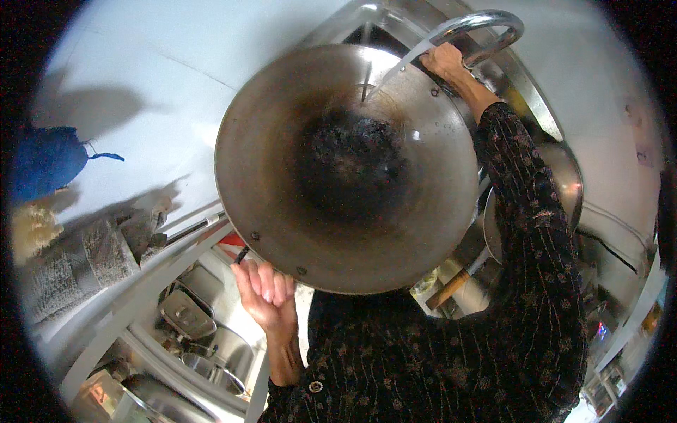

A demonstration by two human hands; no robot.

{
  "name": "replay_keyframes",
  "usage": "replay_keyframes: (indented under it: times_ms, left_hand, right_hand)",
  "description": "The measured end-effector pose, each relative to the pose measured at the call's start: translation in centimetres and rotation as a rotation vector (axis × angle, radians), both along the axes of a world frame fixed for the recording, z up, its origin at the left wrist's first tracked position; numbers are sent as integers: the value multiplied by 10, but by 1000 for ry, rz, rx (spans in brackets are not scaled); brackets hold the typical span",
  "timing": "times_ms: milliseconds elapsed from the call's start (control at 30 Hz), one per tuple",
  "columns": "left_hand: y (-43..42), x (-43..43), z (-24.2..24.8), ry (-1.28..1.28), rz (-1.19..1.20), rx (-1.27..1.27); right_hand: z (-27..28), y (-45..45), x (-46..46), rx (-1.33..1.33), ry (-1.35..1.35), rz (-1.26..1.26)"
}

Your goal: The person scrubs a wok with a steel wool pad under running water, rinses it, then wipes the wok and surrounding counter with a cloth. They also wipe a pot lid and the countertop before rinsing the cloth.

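Note:
A large metal wok (264,153) with a darkened bottom is tilted towards me in front of my body. My left hand (270,291) grips its loop handle (241,255) at the lower left rim. At the far right rim, beside two rivets, my right hand (443,59) is closed at the place of the other handle, which the hand and rim hide. Just above that hand curves a chrome faucet (489,21). From its spout a water stream (399,66) runs into the wok, where water wets the dark bottom.
Behind the wok lies a stainless steel sink (542,108). A metal basin (563,174) and a wooden-handled utensil (449,290) are by my right arm. Shelves at lower left hold metal containers (188,314) and a pot (232,349). A blue cloth (50,161) hangs at the left wall.

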State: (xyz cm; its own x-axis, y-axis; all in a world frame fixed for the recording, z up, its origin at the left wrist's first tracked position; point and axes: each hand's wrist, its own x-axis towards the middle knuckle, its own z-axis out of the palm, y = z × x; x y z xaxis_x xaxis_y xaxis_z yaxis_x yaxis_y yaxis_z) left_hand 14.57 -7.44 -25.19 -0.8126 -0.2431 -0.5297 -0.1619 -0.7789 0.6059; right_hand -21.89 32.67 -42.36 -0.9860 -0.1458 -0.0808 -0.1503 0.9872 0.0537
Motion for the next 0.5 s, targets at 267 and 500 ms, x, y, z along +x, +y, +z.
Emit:
replay_keyframes:
  times_ms: [267,500]
  left_hand:
    - [-1,-1,-7,3,2,-21]
    - [-1,-1,-5,-40,13,-80]
  right_hand:
    - [-5,3,-2,134,72,157]
    - [42,-2,18,-68,30,178]
